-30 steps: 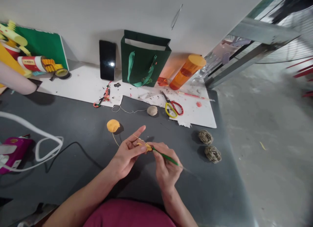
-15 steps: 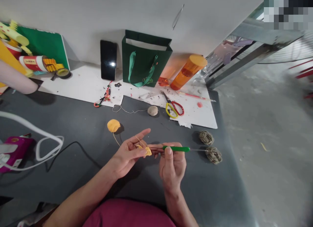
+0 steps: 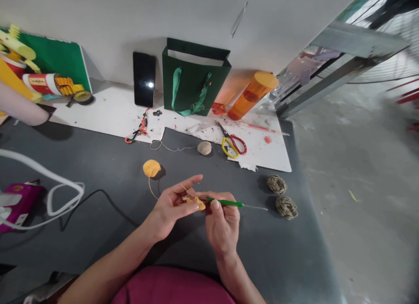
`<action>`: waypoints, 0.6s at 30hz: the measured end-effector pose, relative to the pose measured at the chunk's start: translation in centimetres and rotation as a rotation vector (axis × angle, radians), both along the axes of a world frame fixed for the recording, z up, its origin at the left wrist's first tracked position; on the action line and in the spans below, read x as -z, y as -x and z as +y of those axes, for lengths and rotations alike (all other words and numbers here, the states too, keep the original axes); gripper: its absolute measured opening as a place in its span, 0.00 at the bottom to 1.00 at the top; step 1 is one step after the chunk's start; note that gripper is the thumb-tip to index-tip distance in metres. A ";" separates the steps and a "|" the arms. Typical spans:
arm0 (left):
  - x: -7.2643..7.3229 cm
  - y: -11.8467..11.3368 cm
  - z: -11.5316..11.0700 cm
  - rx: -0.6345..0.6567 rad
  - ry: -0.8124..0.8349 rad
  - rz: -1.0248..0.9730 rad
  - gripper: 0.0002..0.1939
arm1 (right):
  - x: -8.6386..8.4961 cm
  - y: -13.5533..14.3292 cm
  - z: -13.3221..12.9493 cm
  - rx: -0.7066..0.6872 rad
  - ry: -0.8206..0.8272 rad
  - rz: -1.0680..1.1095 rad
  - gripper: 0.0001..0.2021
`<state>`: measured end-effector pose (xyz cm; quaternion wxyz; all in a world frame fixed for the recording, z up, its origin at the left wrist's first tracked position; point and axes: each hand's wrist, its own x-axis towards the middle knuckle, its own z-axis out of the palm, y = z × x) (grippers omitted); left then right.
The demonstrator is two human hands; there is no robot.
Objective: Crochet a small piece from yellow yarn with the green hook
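the small yellow piece [image 3: 199, 204] is pinched between thumb and fingers of the left hand [image 3: 167, 210]; it looks light, soft and stretchy, so an edge grip seems best. the right hand [image 3: 223, 223] holds the slim, probably stiff green hook [image 3: 231, 203], pointing to the piece. beyond the left fingers lies the yarn ball [image 3: 151, 168], whose thread may snag; right of the right fingers, two grey bundles [image 3: 276, 184] lie near the hook's rear end.

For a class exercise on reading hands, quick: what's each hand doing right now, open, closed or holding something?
Left hand: pinching the small yellow yarn piece, index finger extended.
Right hand: closed on the green-handled hook.
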<state>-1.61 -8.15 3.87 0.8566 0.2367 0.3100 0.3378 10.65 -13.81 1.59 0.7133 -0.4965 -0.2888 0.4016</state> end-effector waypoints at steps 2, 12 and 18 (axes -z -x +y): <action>0.0 0.0 0.0 -0.023 -0.031 0.010 0.27 | -0.1 0.0 0.1 0.007 -0.014 -0.024 0.09; 0.2 -0.2 -0.3 -0.164 -0.092 0.091 0.34 | -0.2 -0.6 -0.1 -0.046 -0.085 -0.240 0.06; 0.1 -0.5 -0.7 -0.243 -0.043 0.117 0.39 | -0.6 -0.4 -0.1 0.066 -0.258 -0.760 0.14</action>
